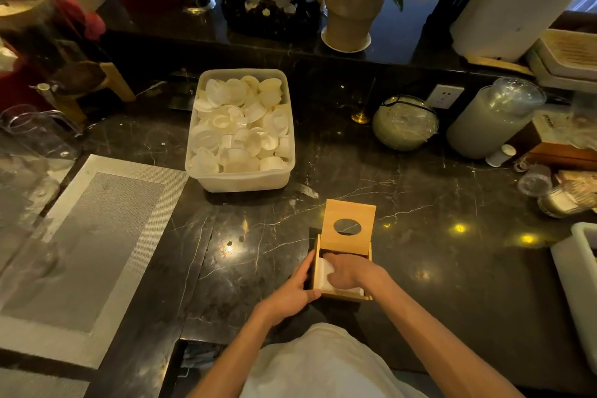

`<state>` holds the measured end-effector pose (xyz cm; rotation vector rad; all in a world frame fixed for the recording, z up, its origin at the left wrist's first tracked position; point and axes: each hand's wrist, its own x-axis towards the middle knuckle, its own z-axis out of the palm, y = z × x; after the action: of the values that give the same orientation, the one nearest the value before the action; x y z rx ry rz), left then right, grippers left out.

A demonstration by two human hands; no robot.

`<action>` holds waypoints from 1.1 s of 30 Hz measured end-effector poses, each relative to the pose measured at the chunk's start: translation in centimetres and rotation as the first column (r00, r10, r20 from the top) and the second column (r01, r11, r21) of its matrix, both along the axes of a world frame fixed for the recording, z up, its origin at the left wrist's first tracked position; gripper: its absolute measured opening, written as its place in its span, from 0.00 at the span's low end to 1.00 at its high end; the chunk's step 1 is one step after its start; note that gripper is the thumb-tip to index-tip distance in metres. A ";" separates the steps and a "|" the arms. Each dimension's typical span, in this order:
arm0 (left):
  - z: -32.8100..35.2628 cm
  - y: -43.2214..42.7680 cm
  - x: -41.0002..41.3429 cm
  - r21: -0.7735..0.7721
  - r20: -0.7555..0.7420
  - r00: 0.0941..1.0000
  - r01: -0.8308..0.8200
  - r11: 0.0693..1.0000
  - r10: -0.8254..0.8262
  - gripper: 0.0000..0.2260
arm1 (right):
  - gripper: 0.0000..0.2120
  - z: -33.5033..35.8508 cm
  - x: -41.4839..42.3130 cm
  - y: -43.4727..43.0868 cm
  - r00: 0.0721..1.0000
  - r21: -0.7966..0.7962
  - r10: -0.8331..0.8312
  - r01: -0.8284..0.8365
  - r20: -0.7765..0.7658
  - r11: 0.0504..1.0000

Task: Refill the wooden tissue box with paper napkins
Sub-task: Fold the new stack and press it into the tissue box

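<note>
A small wooden tissue box (pixel 343 295) stands on the dark marble counter in front of me. Its lid (pixel 349 223), with an oval hole, is slid or tilted back toward the far side, leaving the box open on top. White paper napkins (pixel 324 271) lie inside the box. My right hand (pixel 347 270) reaches down into the box and presses on the napkins, fingers curled over them. My left hand (pixel 295 291) grips the box's left side and near corner, holding it steady.
A plastic tub (pixel 240 179) of white lids sits behind the box to the left. A grey woven mat (pixel 87 245) lies far left. Jars, a round bowl (pixel 405 123) and cups crowd the right; a white bin's edge (pixel 578 284) is at right.
</note>
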<state>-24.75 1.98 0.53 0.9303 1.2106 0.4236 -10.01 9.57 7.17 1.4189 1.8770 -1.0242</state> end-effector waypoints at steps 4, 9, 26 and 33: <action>0.4 0.0 0.4 0.084 -0.051 0.998 0.041 0.996 -0.037 0.44 | 0.24 0.6 1.4 -0.5 0.996 0.099 -0.058 0.064 -0.067 0.993; 2.2 0.0 1.5 0.194 -0.219 0.975 0.073 0.978 -0.029 0.40 | 0.19 0.8 4.9 -2.6 0.959 0.352 -0.184 0.253 -0.217 0.901; 4.0 6.1 3.4 -0.071 -0.744 0.506 0.590 0.804 -0.437 0.21 | 0.27 -1.7 6.7 -2.0 0.982 0.236 -0.185 0.185 -0.025 0.954; 3.7 7.0 3.9 -0.157 -0.735 0.455 0.607 0.779 -0.502 0.25 | 0.26 -2.6 6.1 -1.0 0.990 0.180 -0.126 0.111 0.071 0.977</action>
<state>-20.81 8.99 4.18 1.6496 1.5112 -0.5099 -3.86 8.60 4.62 1.6662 1.8796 -0.8581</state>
